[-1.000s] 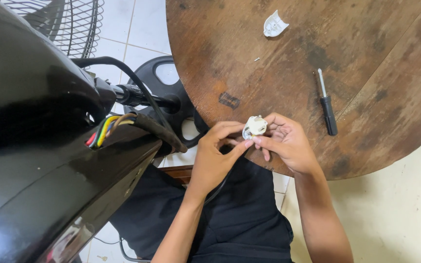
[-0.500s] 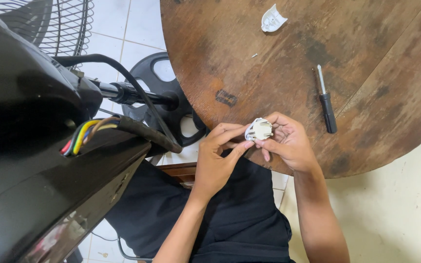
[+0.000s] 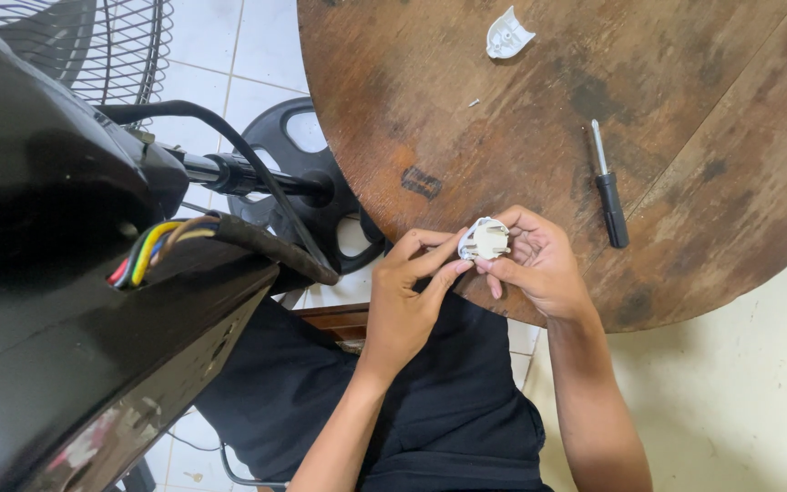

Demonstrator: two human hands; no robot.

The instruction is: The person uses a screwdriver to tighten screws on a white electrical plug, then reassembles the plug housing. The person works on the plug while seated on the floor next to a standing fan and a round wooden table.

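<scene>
White plug [image 3: 484, 240] pinched between left hand [image 3: 409, 296] and right hand [image 3: 539, 264].

- Left hand [image 3: 409, 296] raised from the lap, wrist bent, thumb and forefinger pinched together at their tips;
- right hand [image 3: 539, 260] cupped beside it, palm up, fingers curled, forearm running down-right; fingertips of both meet.

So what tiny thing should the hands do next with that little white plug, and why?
Probably reach for the white cover piece on the round wooden table. Both hands, left hand and right hand, hold the white plug half at the table's edge, while its likely matching cover and a screwdriver lie apart.
</scene>
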